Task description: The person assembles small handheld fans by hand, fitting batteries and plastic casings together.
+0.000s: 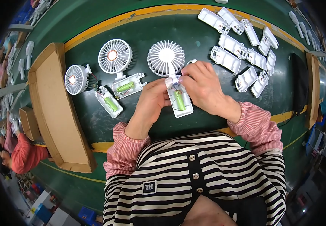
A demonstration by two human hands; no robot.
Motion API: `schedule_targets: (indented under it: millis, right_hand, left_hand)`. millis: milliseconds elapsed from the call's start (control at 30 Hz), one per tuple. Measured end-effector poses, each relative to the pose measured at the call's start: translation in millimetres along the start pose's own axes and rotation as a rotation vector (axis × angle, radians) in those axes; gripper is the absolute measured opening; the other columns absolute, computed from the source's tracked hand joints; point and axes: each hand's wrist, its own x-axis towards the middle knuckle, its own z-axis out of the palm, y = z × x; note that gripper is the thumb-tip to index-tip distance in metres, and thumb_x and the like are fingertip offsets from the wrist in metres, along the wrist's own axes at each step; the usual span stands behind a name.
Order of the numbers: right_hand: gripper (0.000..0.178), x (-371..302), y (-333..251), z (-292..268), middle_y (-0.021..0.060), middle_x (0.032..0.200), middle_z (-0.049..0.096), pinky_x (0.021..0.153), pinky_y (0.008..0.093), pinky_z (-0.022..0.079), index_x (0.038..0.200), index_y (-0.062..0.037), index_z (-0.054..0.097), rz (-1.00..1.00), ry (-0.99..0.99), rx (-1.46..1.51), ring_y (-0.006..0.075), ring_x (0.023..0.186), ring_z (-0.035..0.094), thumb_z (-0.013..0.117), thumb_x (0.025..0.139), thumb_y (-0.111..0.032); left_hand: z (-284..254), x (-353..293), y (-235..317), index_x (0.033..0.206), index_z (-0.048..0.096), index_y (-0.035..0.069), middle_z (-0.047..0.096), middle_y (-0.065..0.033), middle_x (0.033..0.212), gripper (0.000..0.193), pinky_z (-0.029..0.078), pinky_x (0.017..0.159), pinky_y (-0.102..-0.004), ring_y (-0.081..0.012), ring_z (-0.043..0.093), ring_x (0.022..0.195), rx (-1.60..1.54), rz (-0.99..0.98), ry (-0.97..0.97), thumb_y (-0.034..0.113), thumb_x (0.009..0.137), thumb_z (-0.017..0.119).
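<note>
Both my hands work at a white handheld fan (166, 56) that lies with its round head away from me. Its handle is an uncovered half shell (186, 109) with a green battery (179, 101) and thin wires inside. My left hand (151, 100) grips the shell's left side near the neck. With fingers bent and pressed together, my right hand (204, 84) holds the neck end; the fingertips partly hide the joint. A small white part (191, 62) shows just behind the right fingers. Left of my hands lie two more opened fans, one facing up (115, 56) and a smaller-looking one (76, 79).
Several white handle shells (227, 59) lie scattered at the far right of the green table (163, 22). A cardboard tray (54, 113) stands on the left, another cardboard box (313, 90) at the right edge. A person in a red top (29, 152) sits beyond the left tray.
</note>
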Motion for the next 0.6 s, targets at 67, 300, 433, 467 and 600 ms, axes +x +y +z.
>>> schedule_targets:
  millis: [67,300,433,467,600]
  right_hand:
    - [0.014,1,0,1,0.0057,0.080,0.047,0.072,0.0351,0.035,0.073,-0.0054,0.053,0.002,-0.007,-0.006,0.0226,0.079,0.047,0.060,0.061,-0.006]
    - [0.017,2,0,0,0.0066,0.077,0.047,0.064,0.0340,0.034,0.074,-0.0032,0.053,0.015,-0.096,-0.026,0.0229,0.073,0.047,0.060,0.059,-0.006]
    - [0.016,4,2,1,0.0065,0.076,0.047,0.063,0.0338,0.033,0.074,-0.0032,0.053,0.021,-0.143,-0.008,0.0228,0.072,0.046,0.060,0.059,-0.006]
    - [0.016,3,4,2,0.0067,0.077,0.047,0.063,0.0336,0.034,0.073,-0.0033,0.053,0.012,-0.146,0.012,0.0229,0.072,0.046,0.060,0.059,-0.006]
    - [0.016,7,9,3,0.0069,0.078,0.048,0.063,0.0332,0.034,0.073,-0.0031,0.054,-0.008,-0.169,0.099,0.0234,0.073,0.047,0.060,0.059,-0.004]
  left_hand:
    - [6,2,2,0.099,0.058,-0.002,0.061,-0.0068,0.087,0.024,0.052,0.066,-0.0299,-0.0151,0.061,0.074,0.133,-0.044,0.101,0.016,0.084,0.055]
    - [5,4,-5,0.098,0.059,-0.002,0.061,-0.0058,0.085,0.020,0.052,0.062,-0.0269,-0.0127,0.061,0.072,0.155,-0.007,0.135,0.010,0.084,0.056]
    - [4,4,-9,0.097,0.060,-0.003,0.061,-0.0058,0.084,0.019,0.051,0.061,-0.0258,-0.0120,0.060,0.071,0.126,0.015,0.125,0.010,0.084,0.056]
    - [5,4,-8,0.096,0.060,-0.003,0.061,-0.0058,0.083,0.019,0.051,0.060,-0.0255,-0.0119,0.060,0.071,0.119,0.020,0.124,0.010,0.083,0.056]
    - [4,4,-9,0.096,0.060,-0.003,0.061,-0.0063,0.083,0.018,0.051,0.060,-0.0256,-0.0125,0.060,0.070,0.106,0.020,0.120,0.008,0.083,0.055]
